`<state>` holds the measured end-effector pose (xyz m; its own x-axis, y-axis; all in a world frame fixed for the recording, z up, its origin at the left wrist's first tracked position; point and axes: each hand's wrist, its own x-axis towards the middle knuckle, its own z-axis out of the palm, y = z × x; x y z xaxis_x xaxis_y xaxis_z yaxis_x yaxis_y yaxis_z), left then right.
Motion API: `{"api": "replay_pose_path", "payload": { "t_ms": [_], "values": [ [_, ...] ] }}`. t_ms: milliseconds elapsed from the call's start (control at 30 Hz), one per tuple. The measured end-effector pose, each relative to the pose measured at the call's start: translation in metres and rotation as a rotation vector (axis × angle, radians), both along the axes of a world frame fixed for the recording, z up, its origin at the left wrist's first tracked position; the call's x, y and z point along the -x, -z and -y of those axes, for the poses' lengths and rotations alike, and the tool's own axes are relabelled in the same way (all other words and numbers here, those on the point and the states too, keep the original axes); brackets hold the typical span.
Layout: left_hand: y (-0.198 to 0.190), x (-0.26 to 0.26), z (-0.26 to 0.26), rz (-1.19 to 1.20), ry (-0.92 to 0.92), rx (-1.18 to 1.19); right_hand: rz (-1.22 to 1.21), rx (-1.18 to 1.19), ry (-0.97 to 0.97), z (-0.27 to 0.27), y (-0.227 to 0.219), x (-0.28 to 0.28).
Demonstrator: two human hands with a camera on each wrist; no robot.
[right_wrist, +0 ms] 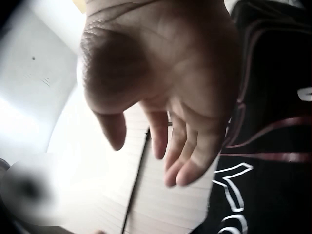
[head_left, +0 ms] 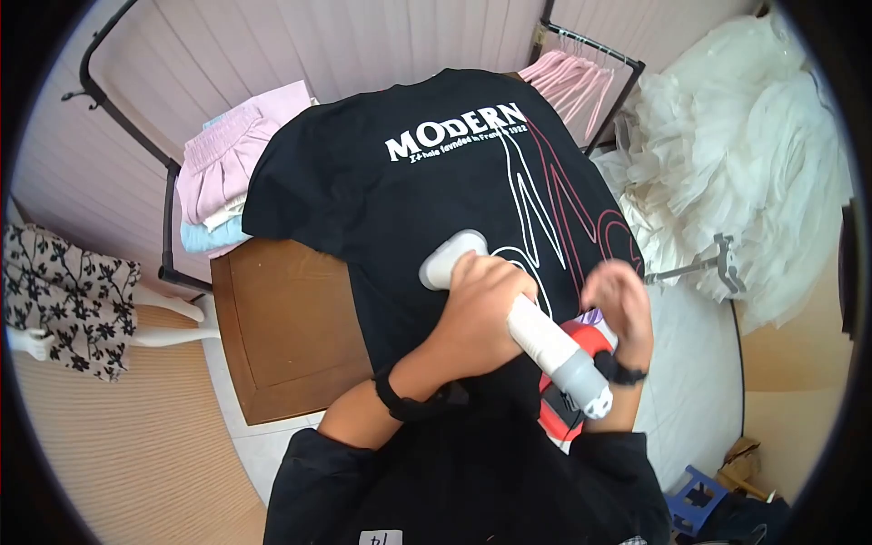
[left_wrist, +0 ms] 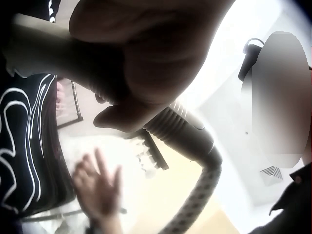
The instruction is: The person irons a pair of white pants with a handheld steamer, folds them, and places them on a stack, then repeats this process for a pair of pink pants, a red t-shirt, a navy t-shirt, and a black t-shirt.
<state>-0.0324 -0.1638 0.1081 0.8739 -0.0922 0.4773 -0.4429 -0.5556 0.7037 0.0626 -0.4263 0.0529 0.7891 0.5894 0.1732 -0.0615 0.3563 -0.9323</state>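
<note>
A black T-shirt (head_left: pixel 363 200) with white lettering and white and red outlines is spread over a wooden table (head_left: pixel 291 336). The left hand (head_left: pixel 481 313) grips the white handle of a handheld steamer (head_left: pixel 545 341), whose head (head_left: pixel 454 257) is over the shirt's middle; contact cannot be told. In the left wrist view a ribbed, patterned hose (left_wrist: pixel 195 195) trails from the handle. The right hand (head_left: pixel 621 304) is raised by the shirt's right edge, holding nothing; its fingers (right_wrist: pixel 195 156) hang relaxed in the right wrist view.
Folded pink and blue clothes (head_left: pixel 222 173) lie at the table's back left. Pink hangers (head_left: pixel 572 86) hang on a black rack at the back right. White tulle gowns (head_left: pixel 745 163) stand to the right, a mannequin in a floral skirt (head_left: pixel 73 300) to the left. A red object (head_left: pixel 590 341) is below the right hand.
</note>
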Motion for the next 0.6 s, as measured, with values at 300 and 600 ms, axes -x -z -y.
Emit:
{"api": "replay_pose_path", "payload": {
  "t_ms": [300,600],
  "values": [
    [0.003,-0.029,0.018,0.077,0.013,-0.113,0.325,0.581,0.425,-0.007,-0.068,0.129],
    [-0.010,-0.024,-0.008,0.234,-0.024,0.115,0.709,0.743,0.826,-0.027,-0.094,0.079]
  ]
}}
